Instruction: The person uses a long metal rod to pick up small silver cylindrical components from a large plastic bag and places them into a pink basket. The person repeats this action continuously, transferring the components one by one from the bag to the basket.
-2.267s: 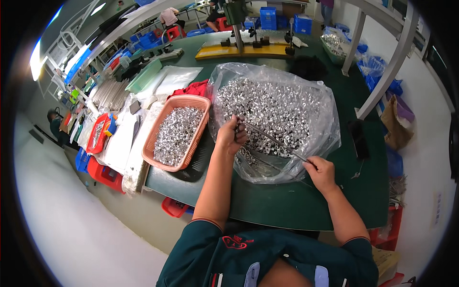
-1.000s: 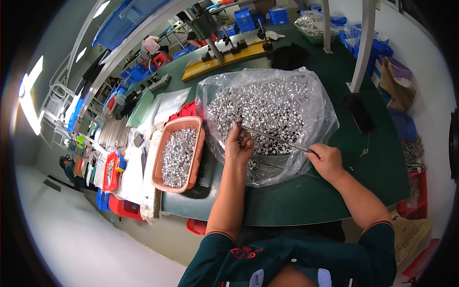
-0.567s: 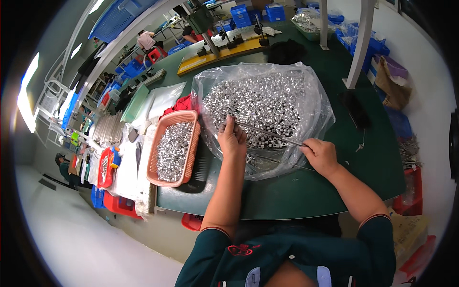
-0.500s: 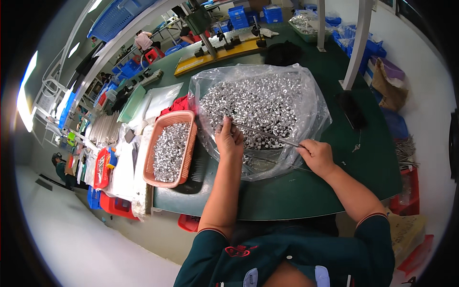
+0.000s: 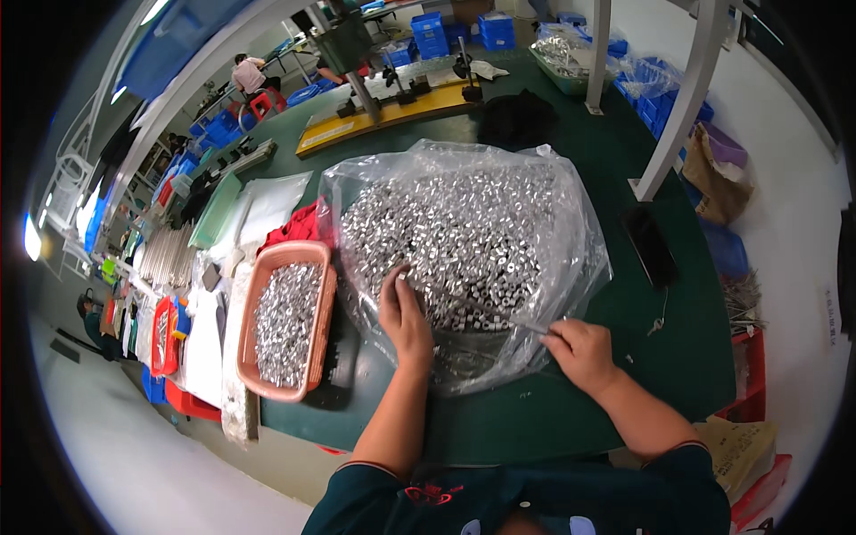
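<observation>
My right hand (image 5: 580, 354) is closed around one end of a thin metal rod (image 5: 481, 308). The rod slants up and leftward over a clear plastic bag (image 5: 580, 241), which lies open and is filled with small silvery cylindrical metal pieces (image 5: 455, 223). At the rod's far end, the thumb and fingers of my left hand (image 5: 407, 325) come together over the bag's near left part. A tiny bright spot shows at those fingertips, too small to name. Left of the bag, a salmon-pink plastic basket (image 5: 318, 357) holds more of the same pieces.
A red cloth (image 5: 299, 227) lies behind the basket. A black phone (image 5: 649, 245) and a small key (image 5: 657, 325) rest at the right, near a white post (image 5: 682, 107). Farther back stand a yellow-based fixture (image 5: 383, 116) and a dark cloth (image 5: 517, 116) on the green table (image 5: 499, 419).
The view has shifted, so the table sits lower in it. My left hand has turned, its fingers less curled than before. My right hand keeps its grip on the rod.
</observation>
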{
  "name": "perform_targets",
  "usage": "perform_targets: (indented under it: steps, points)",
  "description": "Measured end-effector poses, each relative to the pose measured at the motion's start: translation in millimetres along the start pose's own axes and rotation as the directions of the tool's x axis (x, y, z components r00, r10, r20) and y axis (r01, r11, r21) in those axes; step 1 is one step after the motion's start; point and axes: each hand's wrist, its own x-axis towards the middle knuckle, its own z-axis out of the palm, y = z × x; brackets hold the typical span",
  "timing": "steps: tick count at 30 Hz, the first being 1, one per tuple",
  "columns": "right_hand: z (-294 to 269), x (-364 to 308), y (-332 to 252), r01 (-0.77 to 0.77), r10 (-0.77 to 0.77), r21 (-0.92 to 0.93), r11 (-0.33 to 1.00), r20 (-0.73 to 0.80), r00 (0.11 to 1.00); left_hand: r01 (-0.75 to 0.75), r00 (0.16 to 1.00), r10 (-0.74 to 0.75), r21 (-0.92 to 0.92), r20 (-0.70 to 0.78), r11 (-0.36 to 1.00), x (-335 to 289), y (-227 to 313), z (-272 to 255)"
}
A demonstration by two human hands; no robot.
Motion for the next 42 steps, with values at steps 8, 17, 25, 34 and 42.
perform_targets:
  steps: [8, 17, 25, 34, 42]
  points:
    - [-7, -3, 0, -0.006, 0.004, 0.021, 1.0, 0.104, 0.995, -0.12, 0.983, 0.159, 0.333, -0.095, 0.935, -8, -14, 0]
    - [-8, 3, 4, -0.022, 0.013, 0.045, 0.999, 0.189, 0.982, -0.171, 0.982, 0.186, 0.297, -0.023, 0.94, -12, -24, -6]
    - [-6, 2, 5, -0.003, 0.0, 0.02, 1.0, 0.166, 0.986, -0.166, 0.986, 0.168, 0.292, 0.018, 0.942, -12, -31, -10]
    - [-3, -11, -8, -0.005, 0.004, 0.008, 1.0, 0.062, 0.998, -0.253, 0.966, 0.258, 0.331, 0.029, 0.909, -14, -35, -16]
    - [-5, -16, -4, -0.02, 0.019, -0.036, 0.999, -0.033, 0.999, -0.231, 0.973, 0.229, 0.169, 0.028, 0.958, -1, -9, 9]
